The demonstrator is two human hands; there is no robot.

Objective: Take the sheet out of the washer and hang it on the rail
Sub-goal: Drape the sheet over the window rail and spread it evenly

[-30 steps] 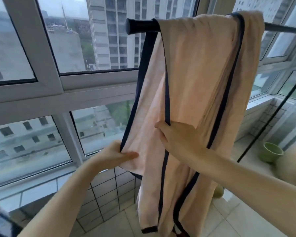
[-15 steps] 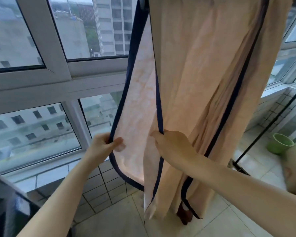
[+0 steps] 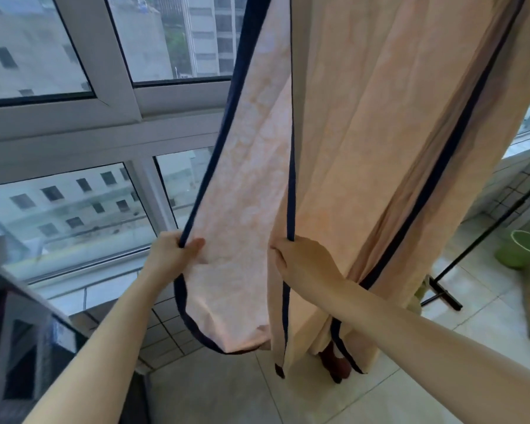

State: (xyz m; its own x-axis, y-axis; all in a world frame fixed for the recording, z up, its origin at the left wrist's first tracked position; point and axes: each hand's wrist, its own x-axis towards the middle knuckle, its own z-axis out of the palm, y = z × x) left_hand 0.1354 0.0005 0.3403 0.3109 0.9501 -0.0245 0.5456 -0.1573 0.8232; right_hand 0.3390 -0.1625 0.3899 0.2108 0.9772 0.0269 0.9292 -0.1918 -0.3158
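Observation:
A peach sheet (image 3: 364, 133) with dark navy edging hangs down from above the frame; the rail itself is out of view. My left hand (image 3: 173, 255) pinches the sheet's left navy edge. My right hand (image 3: 303, 261) grips the inner navy edge about a hand's width to the right. Between the two hands a paler panel of the sheet is stretched out, and its lower part sags in a loop below them. The sheet's bottom ends hang close to the tiled floor.
Large windows (image 3: 120, 87) with white frames stand right behind the sheet. A green pot (image 3: 520, 252) sits on the floor at the right beside a black stand leg (image 3: 444, 296). A dark appliance (image 3: 22, 362) fills the lower left corner.
The view has dropped, so the rail has left the frame. Both hands have slid down the sheet's navy edges and moved apart, spreading the panel between them.

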